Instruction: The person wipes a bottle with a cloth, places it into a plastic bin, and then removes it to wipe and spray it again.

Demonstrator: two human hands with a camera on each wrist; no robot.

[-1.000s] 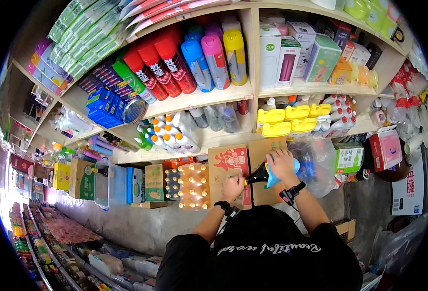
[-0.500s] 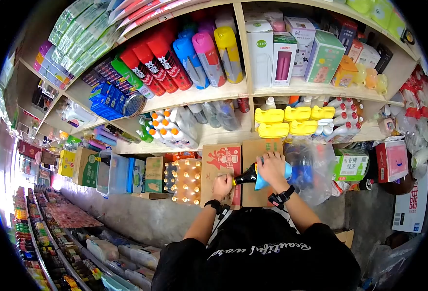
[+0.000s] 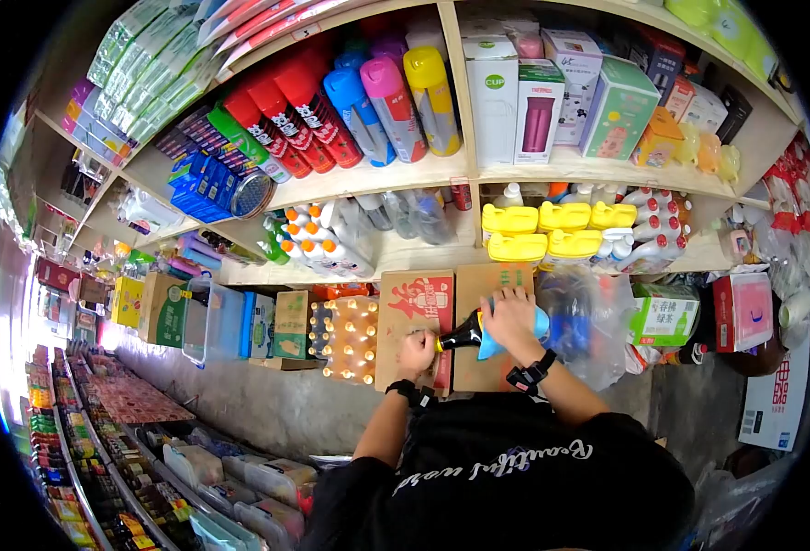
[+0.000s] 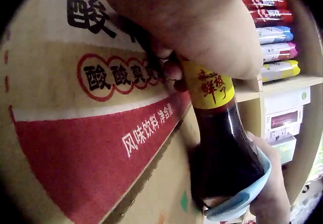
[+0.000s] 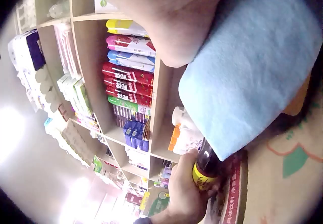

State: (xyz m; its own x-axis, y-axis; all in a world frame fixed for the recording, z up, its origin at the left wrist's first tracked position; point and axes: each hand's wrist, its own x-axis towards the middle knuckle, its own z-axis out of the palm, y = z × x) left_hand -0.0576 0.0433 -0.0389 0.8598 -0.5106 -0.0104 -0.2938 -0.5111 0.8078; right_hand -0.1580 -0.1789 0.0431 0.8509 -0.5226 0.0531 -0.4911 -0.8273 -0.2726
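Note:
A dark glass bottle (image 3: pixel 461 337) with a yellow neck label lies sideways over two cardboard cartons, its neck toward the left. My left hand (image 3: pixel 415 354) grips the neck end, and in the left wrist view the yellow label (image 4: pixel 209 87) shows just below those fingers. Around the bottle's body is a light blue cloth (image 5: pixel 252 67), which my right hand (image 3: pixel 512 317) holds against it. Cloth and hand hide the bottle's base. Beneath the left hand is a carton with red print (image 3: pixel 405 317); a plain brown carton (image 3: pixel 478 372) lies under the right one.
Shelves ahead hold spray cans (image 3: pixel 359 115), boxed cups (image 3: pixel 538 110) and yellow jugs (image 3: pixel 515 247). Left of the cartons stands a pack of orange drink bottles (image 3: pixel 350 340). On the right are a clear plastic bag (image 3: pixel 597 312) and a green tea box (image 3: pixel 666 317).
The head view has shifted a little, with hands and bottle now slightly further left in it. Both hands keep their hold on the bottle and cloth.

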